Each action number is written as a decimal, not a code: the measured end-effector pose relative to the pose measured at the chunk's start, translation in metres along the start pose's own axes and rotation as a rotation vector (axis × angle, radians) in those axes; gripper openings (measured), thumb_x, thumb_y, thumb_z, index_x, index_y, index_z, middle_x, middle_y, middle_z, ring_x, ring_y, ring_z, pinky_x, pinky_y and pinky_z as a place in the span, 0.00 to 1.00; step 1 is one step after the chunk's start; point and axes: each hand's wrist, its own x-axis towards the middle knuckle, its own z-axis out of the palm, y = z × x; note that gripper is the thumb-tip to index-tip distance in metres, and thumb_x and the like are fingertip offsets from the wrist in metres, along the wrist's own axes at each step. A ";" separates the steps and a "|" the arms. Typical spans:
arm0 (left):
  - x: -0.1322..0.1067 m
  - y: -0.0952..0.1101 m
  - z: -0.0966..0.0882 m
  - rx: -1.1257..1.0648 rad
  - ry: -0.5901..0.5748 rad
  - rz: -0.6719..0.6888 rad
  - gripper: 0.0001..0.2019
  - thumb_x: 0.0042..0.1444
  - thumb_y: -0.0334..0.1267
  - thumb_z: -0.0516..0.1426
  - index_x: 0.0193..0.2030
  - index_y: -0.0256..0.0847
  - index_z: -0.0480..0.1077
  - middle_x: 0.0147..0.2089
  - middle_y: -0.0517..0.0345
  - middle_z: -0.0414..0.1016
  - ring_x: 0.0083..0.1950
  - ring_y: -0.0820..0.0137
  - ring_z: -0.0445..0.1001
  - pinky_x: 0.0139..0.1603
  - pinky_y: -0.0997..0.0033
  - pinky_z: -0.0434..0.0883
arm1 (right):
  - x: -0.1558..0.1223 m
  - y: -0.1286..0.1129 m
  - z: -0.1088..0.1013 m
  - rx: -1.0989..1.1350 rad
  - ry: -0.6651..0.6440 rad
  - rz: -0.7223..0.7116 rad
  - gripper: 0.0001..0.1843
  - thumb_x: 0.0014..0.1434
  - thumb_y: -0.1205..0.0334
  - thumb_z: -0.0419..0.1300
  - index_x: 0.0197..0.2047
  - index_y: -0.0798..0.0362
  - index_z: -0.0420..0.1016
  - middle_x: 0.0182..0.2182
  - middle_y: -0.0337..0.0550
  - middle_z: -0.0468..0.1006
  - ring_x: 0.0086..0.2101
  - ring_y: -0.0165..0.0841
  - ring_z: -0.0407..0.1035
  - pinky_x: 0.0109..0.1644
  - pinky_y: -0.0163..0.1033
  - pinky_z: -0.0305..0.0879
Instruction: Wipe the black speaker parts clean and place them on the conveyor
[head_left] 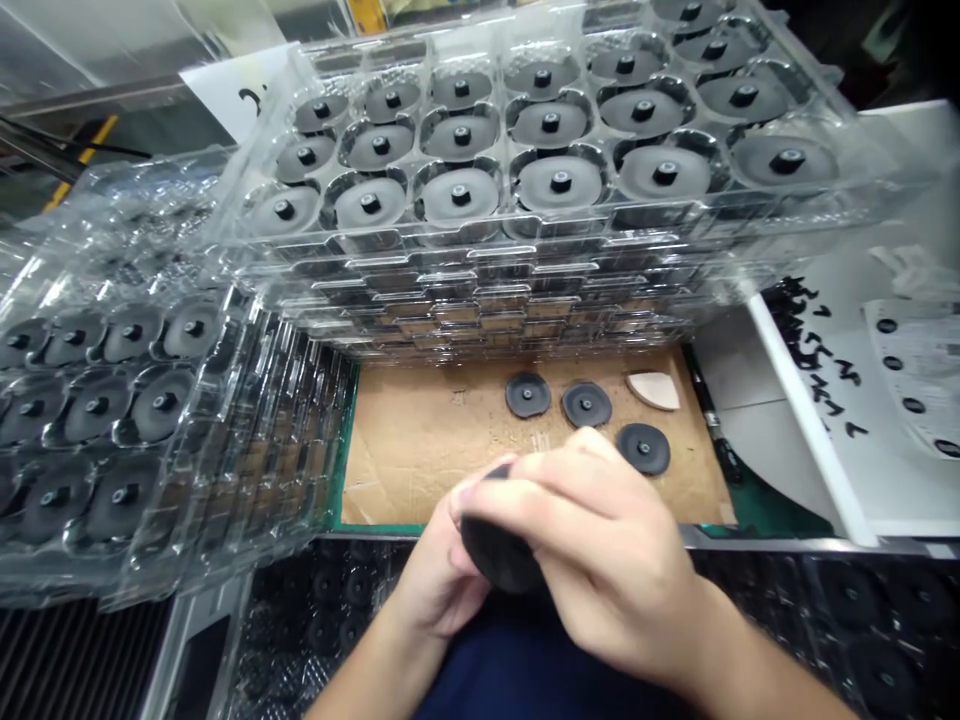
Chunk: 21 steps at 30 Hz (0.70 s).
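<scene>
the right hand is clenching a black moulded disc against the left hand, with its fingers curling over the disc's upper face while the left fingers are bracing it from the other side. the disc is being held just above the near edge of a cardboard sheet, on which three matching black discs and a beige wedge-shaped pad are lying. a stack of clear plastic trays holding stemmed discs is standing beyond the sheet, a second tray stack is standing to the left, and a printed white sheet is lying to the right beside scattered small black pieces.
</scene>
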 end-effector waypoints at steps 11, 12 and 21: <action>0.003 0.007 0.004 -0.244 -0.116 0.088 0.25 0.36 0.34 0.70 0.45 0.49 0.75 0.46 0.62 0.79 0.46 0.67 0.77 0.48 0.73 0.71 | -0.054 0.015 0.002 0.398 0.087 0.552 0.12 0.60 0.66 0.57 0.44 0.42 0.76 0.35 0.33 0.80 0.34 0.27 0.74 0.34 0.27 0.69; 0.003 0.007 0.003 -0.248 -0.121 0.090 0.25 0.36 0.33 0.70 0.45 0.48 0.75 0.46 0.62 0.79 0.47 0.66 0.77 0.49 0.73 0.71 | -0.057 0.019 0.003 0.386 0.142 0.601 0.12 0.60 0.65 0.57 0.44 0.40 0.76 0.38 0.31 0.80 0.36 0.27 0.75 0.37 0.26 0.69; -0.002 0.001 0.005 -0.181 -0.030 0.104 0.27 0.35 0.39 0.70 0.46 0.48 0.75 0.47 0.59 0.79 0.48 0.68 0.76 0.48 0.77 0.70 | -0.022 -0.005 0.007 0.094 0.274 0.295 0.15 0.62 0.68 0.54 0.51 0.47 0.71 0.41 0.39 0.79 0.39 0.33 0.72 0.43 0.37 0.68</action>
